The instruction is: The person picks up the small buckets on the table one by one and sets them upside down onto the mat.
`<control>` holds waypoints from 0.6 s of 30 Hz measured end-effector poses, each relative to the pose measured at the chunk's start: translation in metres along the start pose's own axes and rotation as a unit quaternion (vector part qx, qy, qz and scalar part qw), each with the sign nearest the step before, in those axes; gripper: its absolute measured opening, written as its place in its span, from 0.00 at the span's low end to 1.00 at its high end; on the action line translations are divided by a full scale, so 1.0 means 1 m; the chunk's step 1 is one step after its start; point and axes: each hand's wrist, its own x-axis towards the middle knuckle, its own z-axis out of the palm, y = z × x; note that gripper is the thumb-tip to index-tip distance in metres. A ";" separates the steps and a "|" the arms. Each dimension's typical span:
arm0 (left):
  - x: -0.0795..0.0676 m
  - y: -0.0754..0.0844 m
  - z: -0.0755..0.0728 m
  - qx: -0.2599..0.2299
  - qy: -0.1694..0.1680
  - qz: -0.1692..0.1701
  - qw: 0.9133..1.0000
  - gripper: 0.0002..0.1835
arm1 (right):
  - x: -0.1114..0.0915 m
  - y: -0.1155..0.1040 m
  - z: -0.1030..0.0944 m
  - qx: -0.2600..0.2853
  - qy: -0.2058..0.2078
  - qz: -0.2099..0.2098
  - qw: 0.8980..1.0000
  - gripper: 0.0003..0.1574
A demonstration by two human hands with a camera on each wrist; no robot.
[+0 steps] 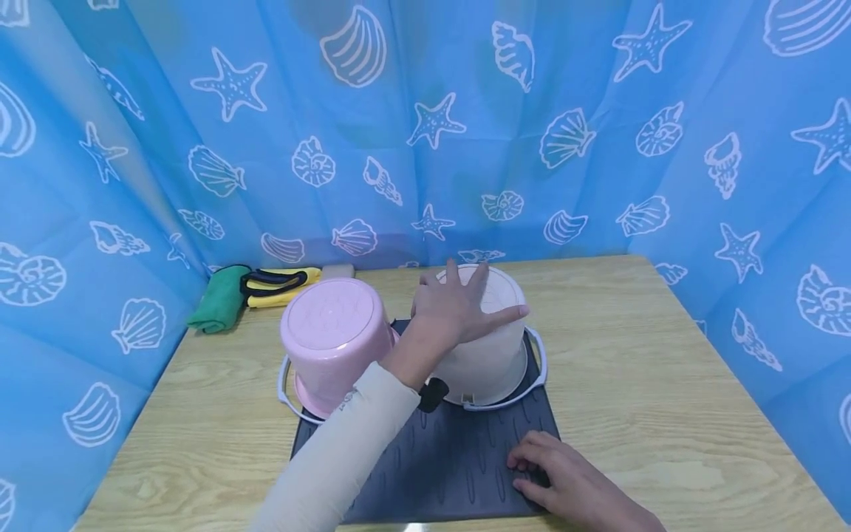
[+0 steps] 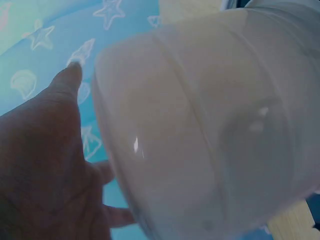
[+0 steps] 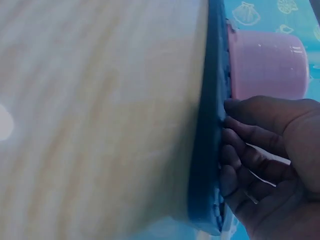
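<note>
An off-white bucket stands upside down at the back right of a dark ribbed mat. Over its base my left hand is spread, thumb and fingers apart. In the left wrist view the fingers lie along the rim of the base; whether the palm touches is hard to tell. My right hand rests at the mat's front right, its fingers loosely bent and holding nothing. A pink bucket, also inverted, stands on the mat's left part, partly behind my left forearm.
Each bucket has a pale handle lowered around its rim. At the back left of the wooden table lie a green cloth, a yellow and black item and a small grey block. A blue seashell-print curtain surrounds the table.
</note>
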 end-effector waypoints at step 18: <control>-0.086 -0.118 0.023 -0.236 0.306 0.116 0.915 0.15 | -0.017 0.014 -0.086 -0.129 0.217 -0.011 0.968 0.15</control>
